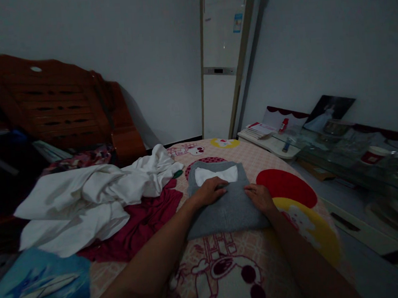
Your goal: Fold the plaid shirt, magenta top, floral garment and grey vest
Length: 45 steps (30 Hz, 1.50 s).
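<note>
A grey folded garment (225, 215) lies flat on the patterned tablecloth (193, 275) in front of me. Near its far edge shows a white patch (232, 174). My left hand (211, 191) rests on the garment just below that patch, fingers laid out to the right. On the garment's right edge lies my right hand (260, 197), its fingers stretched flat toward the left. Neither hand grips anything that I can see.
White cloth (96, 186) is heaped at the left, over dark red cloth (143, 224). A blue printed fabric (42, 284) lies at the near left. Beyond stand a wooden bench (58, 103) and a tall white cabinet unit (221, 102). A glass-topped stand (341, 154) holds a paper cup (374, 155).
</note>
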Available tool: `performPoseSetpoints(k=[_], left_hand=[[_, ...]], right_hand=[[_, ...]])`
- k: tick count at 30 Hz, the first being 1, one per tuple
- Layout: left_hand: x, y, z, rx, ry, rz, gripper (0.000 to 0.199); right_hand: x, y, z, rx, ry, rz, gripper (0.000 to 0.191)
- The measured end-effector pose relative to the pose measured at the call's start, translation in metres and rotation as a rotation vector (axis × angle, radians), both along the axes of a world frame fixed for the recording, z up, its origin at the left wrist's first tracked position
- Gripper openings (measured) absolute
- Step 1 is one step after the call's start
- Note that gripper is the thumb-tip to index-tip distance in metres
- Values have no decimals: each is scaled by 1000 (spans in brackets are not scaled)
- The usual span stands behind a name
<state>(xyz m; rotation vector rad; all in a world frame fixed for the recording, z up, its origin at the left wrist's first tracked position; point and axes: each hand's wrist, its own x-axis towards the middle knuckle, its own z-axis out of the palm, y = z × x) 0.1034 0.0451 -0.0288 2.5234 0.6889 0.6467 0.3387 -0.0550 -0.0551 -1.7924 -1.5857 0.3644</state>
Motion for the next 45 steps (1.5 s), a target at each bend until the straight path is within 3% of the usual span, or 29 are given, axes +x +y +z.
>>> performPoseSetpoints(k=[4,8,18,24,30,40,45], left_hand=[[-24,22,12,-59,6,178,26],[-38,30,15,-60,210,166,23],[-25,16,10,31,308,180,29],[-23,12,12,16,351,214,17],[-23,11,18,38,261,170,18],[-23,19,1,94,137,193,15],[-21,20,-2,91,193,227,17]], right_hand=[[-2,-1,3,10,-22,7,27],[-2,-2,5,-4,-22,14,29],[0,-2,0,4,-47,-4,29],[1,-3,-1,19,-61,14,31],[2,-2,-1,0,-44,14,32],[-4,-3,1,12,-106,-76,30],[-5,-4,2,3,-158,-53,28]])
